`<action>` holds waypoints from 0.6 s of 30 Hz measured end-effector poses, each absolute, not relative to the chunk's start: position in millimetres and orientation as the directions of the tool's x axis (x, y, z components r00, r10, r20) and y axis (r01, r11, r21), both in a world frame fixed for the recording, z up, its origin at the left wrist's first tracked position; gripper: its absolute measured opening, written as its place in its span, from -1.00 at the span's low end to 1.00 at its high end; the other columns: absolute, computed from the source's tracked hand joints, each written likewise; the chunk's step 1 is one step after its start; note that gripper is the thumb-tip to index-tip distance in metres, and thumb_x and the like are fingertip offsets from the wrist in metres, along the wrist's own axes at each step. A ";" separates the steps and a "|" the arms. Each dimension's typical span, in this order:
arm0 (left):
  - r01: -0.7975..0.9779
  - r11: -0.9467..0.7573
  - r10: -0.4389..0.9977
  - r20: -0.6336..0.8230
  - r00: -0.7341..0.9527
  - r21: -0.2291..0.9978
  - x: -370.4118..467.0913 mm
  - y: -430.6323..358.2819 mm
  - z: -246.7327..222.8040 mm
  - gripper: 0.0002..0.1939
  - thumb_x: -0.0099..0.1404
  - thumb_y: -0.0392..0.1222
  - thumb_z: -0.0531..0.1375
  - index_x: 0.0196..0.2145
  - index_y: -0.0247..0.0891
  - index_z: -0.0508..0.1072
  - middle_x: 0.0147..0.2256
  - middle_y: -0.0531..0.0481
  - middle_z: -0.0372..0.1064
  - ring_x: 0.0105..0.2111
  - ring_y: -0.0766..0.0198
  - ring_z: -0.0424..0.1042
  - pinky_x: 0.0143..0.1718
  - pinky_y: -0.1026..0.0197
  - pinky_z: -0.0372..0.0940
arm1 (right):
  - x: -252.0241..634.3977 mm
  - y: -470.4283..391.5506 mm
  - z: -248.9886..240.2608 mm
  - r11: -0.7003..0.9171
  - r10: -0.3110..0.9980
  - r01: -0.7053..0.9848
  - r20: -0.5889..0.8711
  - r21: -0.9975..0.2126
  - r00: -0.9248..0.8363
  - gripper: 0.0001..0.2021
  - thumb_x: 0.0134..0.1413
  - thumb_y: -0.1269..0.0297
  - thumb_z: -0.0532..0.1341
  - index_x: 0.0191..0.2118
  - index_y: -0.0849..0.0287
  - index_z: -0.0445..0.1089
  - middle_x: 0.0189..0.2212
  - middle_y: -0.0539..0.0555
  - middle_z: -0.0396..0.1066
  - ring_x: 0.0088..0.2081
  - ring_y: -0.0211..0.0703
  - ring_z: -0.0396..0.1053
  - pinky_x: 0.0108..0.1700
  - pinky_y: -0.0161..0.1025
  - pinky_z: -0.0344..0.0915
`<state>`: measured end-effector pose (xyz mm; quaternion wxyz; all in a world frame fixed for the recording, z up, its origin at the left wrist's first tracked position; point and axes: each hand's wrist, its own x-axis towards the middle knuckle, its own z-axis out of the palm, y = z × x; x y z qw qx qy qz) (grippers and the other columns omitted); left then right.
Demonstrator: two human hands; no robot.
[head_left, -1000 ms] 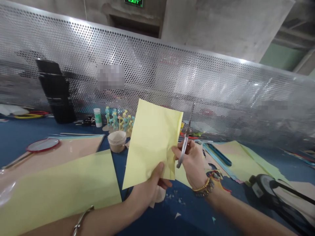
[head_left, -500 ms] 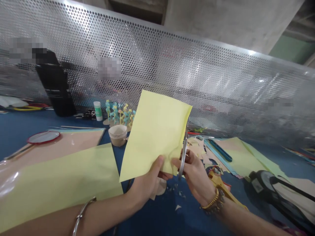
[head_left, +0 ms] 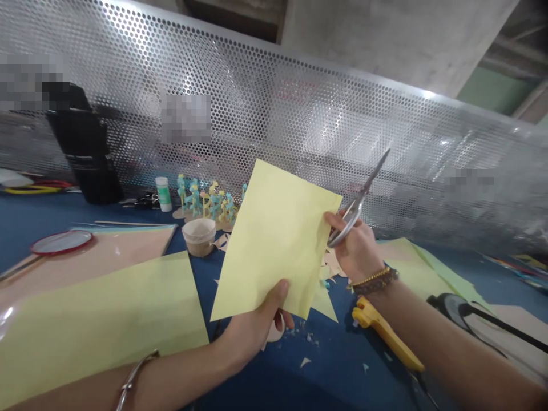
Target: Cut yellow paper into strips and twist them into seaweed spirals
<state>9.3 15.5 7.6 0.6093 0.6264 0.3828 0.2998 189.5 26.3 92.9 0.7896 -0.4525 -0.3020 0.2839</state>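
Observation:
Upright in front of me is a pale yellow sheet of paper (head_left: 278, 240). My left hand (head_left: 261, 328) pinches its lower edge, thumb on the near face and fingers behind. My right hand (head_left: 357, 245) holds metal scissors (head_left: 362, 197), their blades pointing up and right, clear of the paper. Its thumb and a fingertip also touch the sheet's upper right edge. Below the sheet, a pointed yellow paper piece (head_left: 324, 305) lies on the blue table (head_left: 325, 382), near small scraps.
At left lie large yellow and pink sheets (head_left: 107, 308) and a red-rimmed round object (head_left: 62, 242). Behind stand a paper cup (head_left: 199, 237), small blue-yellow figures (head_left: 205, 200), a glue stick (head_left: 163, 194) and a black bottle (head_left: 88, 154). A yellow corded tool (head_left: 387, 334) lies right.
My right hand has moved up along the sheet's right edge, and the scissors have swung out to point up and right. A yellow piece now shows on the table below.

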 end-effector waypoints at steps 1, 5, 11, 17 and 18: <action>0.107 0.008 0.837 -0.066 0.544 0.994 8.8 15.9 7.8 -0.41 0.23 0.22 -0.01 -0.75 -0.24 0.34 -0.69 -0.02 0.31 -0.67 0.32 0.25 -0.52 0.28 0.25 | 193.6 28.3 99.6 0.448 0.710 -0.172 0.232 -0.877 0.665 -0.64 -0.41 0.41 0.41 -0.44 0.16 0.23 -0.61 -0.14 0.27 -0.56 -0.35 0.30 -0.53 -0.38 0.26; 0.044 -0.033 0.853 0.005 0.521 0.998 9.8 17.5 8.4 -0.41 0.26 0.18 -0.01 -0.77 -0.23 0.28 -0.74 0.05 0.22 -0.69 0.36 0.19 -0.50 0.30 0.23 | 194.6 16.4 101.6 0.491 0.690 -0.136 0.288 -0.861 0.664 -0.66 -0.33 0.36 0.41 -0.47 0.15 0.21 -0.56 -0.11 0.29 -0.54 -0.35 0.30 -0.54 -0.38 0.27; 0.021 0.016 0.896 -0.023 0.444 1.000 12.5 19.1 10.5 -0.42 0.25 0.19 -0.02 -0.74 -0.23 0.33 -0.69 0.00 0.30 -0.64 0.30 0.27 -0.41 0.24 0.27 | 155.0 -34.1 46.7 0.169 0.861 -0.057 0.119 -0.984 0.494 -0.67 -0.22 0.25 0.39 -0.30 0.17 0.30 -0.28 0.06 0.40 -0.35 -0.21 0.38 -0.40 -0.29 0.36; 0.054 0.028 0.891 -0.049 0.451 0.998 10.7 17.1 10.4 -0.42 0.23 0.22 -0.01 -0.71 -0.24 0.38 -0.65 -0.04 0.37 -0.57 0.25 0.36 -0.26 0.22 0.28 | 139.0 -45.1 28.0 0.117 0.901 -0.153 0.040 -0.981 0.432 -0.72 -0.26 0.38 0.38 -0.37 0.17 0.30 -0.44 -0.03 0.39 -0.40 -0.24 0.36 -0.29 -0.26 0.33; 0.047 0.028 0.886 -0.047 0.460 0.999 10.5 16.7 10.2 -0.42 0.23 0.23 -0.01 -0.70 -0.23 0.39 -0.64 -0.04 0.38 -0.56 0.25 0.36 -0.26 0.23 0.28 | 140.1 -44.0 27.8 0.119 0.895 -0.159 0.036 -0.980 0.445 -0.72 -0.26 0.38 0.38 -0.39 0.16 0.28 -0.46 -0.04 0.38 -0.40 -0.25 0.35 -0.30 -0.28 0.32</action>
